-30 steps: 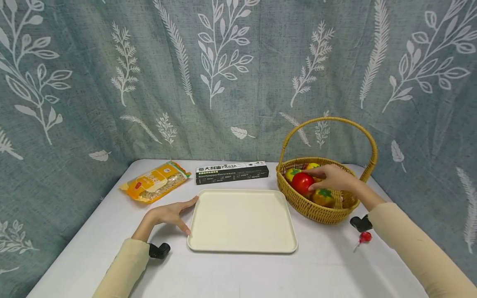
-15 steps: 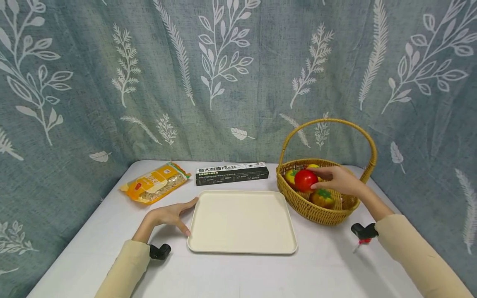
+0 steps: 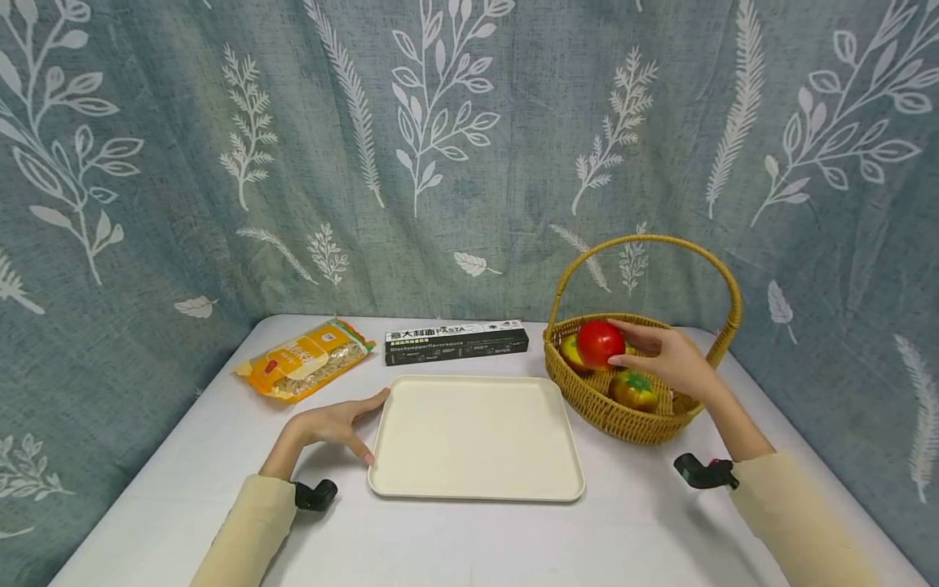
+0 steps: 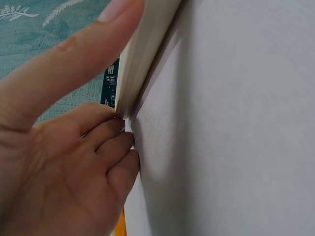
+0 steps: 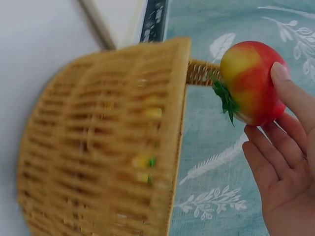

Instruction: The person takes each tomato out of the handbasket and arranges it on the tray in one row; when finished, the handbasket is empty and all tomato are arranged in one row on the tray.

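Observation:
My right hand [image 3: 671, 359] pinches a red tomato [image 3: 597, 343] between thumb and fingertips, above the left side of a wicker basket [image 3: 612, 417]. Up close in the right wrist view, the tomato [image 5: 253, 81] has a yellow patch and a green leafy top, and it is raised past the basket rim [image 5: 179, 132]. Still in the basket are an orange-green tomato-like fruit [image 3: 634, 391] and a yellowish one [image 3: 573, 353], partly covered. My left hand [image 3: 330, 428] rests spread along the left edge of a cream tray [image 3: 477, 436], with thumb and forefinger touching its rim.
Behind the tray lies a black and white pasta box [image 3: 456, 342]. An orange food packet [image 3: 308, 359] is at the back left. The basket's tall handle [image 3: 645, 238] arches over its opening. A patterned curtain [image 3: 469, 163] stands behind the table.
My right hand has lifted the red tomato up from among the other fruit in the basket. The right forearm now hides the red lollipop on the table. My left hand stays at the tray.

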A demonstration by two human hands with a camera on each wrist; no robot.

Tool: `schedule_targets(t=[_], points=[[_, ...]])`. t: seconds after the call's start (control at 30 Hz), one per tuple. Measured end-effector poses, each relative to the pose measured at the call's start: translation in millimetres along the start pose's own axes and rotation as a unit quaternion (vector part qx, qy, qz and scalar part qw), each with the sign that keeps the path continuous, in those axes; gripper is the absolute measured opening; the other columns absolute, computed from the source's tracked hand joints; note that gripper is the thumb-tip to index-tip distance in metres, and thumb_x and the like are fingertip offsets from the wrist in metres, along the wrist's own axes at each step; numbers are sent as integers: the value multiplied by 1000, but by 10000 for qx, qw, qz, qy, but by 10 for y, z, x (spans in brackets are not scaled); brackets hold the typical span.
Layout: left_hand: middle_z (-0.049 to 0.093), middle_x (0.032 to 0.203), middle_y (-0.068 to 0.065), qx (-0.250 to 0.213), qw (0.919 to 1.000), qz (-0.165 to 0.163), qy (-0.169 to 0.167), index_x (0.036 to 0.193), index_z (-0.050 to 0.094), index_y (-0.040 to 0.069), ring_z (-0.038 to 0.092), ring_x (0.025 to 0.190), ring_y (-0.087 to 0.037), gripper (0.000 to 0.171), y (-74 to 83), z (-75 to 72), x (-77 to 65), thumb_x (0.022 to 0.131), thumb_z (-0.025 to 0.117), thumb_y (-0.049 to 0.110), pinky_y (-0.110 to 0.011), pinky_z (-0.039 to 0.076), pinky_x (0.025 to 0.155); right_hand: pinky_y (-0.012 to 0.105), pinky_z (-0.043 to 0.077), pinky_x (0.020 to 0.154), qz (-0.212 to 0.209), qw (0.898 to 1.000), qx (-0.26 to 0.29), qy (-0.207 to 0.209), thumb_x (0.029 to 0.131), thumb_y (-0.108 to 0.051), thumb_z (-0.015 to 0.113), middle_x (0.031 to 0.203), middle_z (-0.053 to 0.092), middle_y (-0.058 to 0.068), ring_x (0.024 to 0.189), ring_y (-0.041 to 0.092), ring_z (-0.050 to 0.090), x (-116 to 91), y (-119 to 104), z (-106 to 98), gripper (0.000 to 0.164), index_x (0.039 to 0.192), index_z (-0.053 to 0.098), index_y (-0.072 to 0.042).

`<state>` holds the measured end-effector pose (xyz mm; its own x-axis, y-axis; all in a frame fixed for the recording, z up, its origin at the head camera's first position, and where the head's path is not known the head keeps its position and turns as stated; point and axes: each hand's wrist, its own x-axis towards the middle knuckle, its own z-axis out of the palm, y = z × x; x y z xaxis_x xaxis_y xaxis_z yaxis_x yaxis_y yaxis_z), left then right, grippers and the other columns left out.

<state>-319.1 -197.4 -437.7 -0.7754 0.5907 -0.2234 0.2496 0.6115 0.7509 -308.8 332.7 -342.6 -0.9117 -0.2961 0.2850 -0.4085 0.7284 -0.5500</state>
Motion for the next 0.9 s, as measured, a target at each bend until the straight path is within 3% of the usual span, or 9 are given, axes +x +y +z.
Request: schedule_targets(t=[0.3,0.57,0.9], points=[[10,158,-21,-86,10000,19,32,154,14,3,7,145,-38,118,-11,9,-17,65,90,20,-56,8,115,36,50,89,66,9958,883,235,84,-35,73,138,52,15,124,32,52,-50,-165,191,67,144,48,-17],[10,158,-21,-88,10000,-13,43,154,14,3,8,145,-38,117,-16,6,-17,65,90,21,-56,8,115,28,49,90,-44,9898,1351,455,83,-30,75,140,51,13,124,29,52,-49,-317,381,66,143,50,-18],[10,159,-19,-62,9999,-73,39,154,12,5,7,145,-37,119,-22,-3,1,66,89,23,-55,8,115,33,48,92,-97,9834,1763,420,83,-27,76,141,50,13,127,30,50,14,-483,621,67,143,49,-17]])
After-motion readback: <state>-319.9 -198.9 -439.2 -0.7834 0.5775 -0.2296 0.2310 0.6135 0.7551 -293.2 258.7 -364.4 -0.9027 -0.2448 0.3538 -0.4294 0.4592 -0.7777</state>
